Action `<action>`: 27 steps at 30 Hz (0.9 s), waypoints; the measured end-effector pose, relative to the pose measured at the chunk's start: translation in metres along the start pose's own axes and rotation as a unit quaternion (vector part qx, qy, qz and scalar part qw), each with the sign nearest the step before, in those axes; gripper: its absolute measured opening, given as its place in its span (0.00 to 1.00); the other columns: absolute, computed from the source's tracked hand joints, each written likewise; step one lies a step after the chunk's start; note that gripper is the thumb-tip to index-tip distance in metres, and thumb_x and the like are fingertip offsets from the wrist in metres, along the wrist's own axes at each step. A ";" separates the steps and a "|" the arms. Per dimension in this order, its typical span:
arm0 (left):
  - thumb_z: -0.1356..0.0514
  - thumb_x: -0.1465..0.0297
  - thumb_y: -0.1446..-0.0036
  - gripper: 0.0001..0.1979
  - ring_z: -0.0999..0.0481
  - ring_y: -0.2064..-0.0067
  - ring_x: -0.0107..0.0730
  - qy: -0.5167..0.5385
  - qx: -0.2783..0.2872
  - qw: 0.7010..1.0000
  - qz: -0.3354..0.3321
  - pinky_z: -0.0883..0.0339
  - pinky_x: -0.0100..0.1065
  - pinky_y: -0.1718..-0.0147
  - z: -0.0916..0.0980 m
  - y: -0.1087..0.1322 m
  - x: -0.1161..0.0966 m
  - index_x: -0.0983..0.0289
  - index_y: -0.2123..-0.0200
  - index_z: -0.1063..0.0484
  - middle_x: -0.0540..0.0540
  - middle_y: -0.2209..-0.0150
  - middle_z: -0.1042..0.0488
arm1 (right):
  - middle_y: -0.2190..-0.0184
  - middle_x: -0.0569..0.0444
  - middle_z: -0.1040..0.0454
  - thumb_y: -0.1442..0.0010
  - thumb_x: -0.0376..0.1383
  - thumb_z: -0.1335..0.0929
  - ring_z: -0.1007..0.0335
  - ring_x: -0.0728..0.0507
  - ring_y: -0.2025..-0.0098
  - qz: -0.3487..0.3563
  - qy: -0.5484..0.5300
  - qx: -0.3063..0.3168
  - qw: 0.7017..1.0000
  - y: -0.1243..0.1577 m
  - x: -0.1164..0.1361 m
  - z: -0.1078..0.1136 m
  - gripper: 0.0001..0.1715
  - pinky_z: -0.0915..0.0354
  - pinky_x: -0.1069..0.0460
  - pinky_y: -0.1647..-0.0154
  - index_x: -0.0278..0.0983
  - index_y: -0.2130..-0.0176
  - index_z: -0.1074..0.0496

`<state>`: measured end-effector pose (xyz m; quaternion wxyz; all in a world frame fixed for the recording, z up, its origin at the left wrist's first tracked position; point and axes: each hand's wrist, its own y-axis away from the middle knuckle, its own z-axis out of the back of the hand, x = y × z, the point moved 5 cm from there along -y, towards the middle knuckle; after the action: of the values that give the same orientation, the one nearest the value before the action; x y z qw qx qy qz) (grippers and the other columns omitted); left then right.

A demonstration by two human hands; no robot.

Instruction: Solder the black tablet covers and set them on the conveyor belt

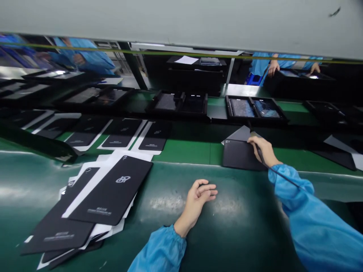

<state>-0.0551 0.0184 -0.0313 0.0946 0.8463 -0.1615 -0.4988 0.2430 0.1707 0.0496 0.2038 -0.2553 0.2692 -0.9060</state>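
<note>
View: head camera, looking forward and down.
Right hand (262,151): fingers (255,140) curled closed around a thin black wand (262,160), its tip just past the fingertips.
Under right fingers: a black flat panel (239,156) on a green belt (184,151), with a pale grey film (241,134) rising past its far edge.
Left hand (198,200): fingers half open and loosely curled, holding nothing, resting on a glossy green bench (244,241).
Left of left fingers: a loose heap of black printed sheets (110,189) on white backing.
Beyond both hands: a row of black panels (124,132), then black trays (255,107) holding dark screens.
Far ahead: a co-worker's hands (273,68) in blue sleeves.
</note>
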 end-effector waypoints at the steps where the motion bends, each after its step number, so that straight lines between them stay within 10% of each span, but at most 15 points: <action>1: 0.27 0.63 0.50 0.23 0.17 0.57 0.45 0.000 0.001 1.000 0.000 0.25 0.42 0.56 0.000 0.000 0.000 0.63 0.56 0.32 0.64 0.55 0.18 | 0.62 0.47 0.21 0.31 0.38 0.39 0.23 0.38 0.57 -0.002 0.005 -0.012 1.000 -0.011 -0.007 0.004 0.16 0.29 0.43 0.50 0.38 0.60 0.23; 9: 0.33 0.67 0.44 0.13 0.20 0.54 0.41 -0.154 -0.064 0.976 -0.144 0.30 0.43 0.50 0.019 -0.007 -0.025 0.62 0.57 0.31 0.61 0.57 0.20 | 0.50 0.44 0.22 0.34 0.35 0.34 0.24 0.36 0.52 0.004 -0.031 -0.108 0.994 0.037 0.057 -0.021 0.08 0.29 0.41 0.49 0.39 0.56 0.26; 15: 0.37 0.73 0.45 0.20 0.35 0.36 0.55 -0.512 -0.203 0.779 -0.301 0.44 0.51 0.36 0.064 -0.059 -0.115 0.65 0.48 0.32 0.69 0.42 0.32 | 0.48 0.43 0.22 0.37 0.31 0.32 0.22 0.35 0.52 0.031 -0.030 -0.112 0.993 0.096 0.080 -0.042 0.07 0.30 0.40 0.49 0.39 0.57 0.26; 20: 0.34 0.59 0.46 0.39 0.53 0.29 0.67 -0.685 -0.317 0.644 -0.122 0.55 0.57 0.34 0.119 -0.120 -0.177 0.70 0.36 0.44 0.77 0.29 0.52 | 0.50 0.43 0.21 0.38 0.29 0.31 0.22 0.37 0.53 0.045 -0.005 -0.125 0.991 0.097 0.078 -0.044 0.07 0.30 0.41 0.49 0.38 0.59 0.27; 27: 0.29 0.51 0.57 0.54 0.41 0.34 0.75 -0.684 -0.344 0.644 0.006 0.45 0.58 0.40 0.144 -0.140 -0.189 0.71 0.33 0.46 0.82 0.34 0.42 | 0.51 0.44 0.21 0.39 0.28 0.31 0.22 0.37 0.55 0.059 0.009 -0.136 0.989 0.096 0.083 -0.045 0.07 0.29 0.41 0.50 0.38 0.60 0.26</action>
<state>-0.2409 0.2180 0.0077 0.2443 0.1703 -0.0025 -0.9546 0.1746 0.0719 -0.0107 0.2183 -0.2562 0.4062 -0.8495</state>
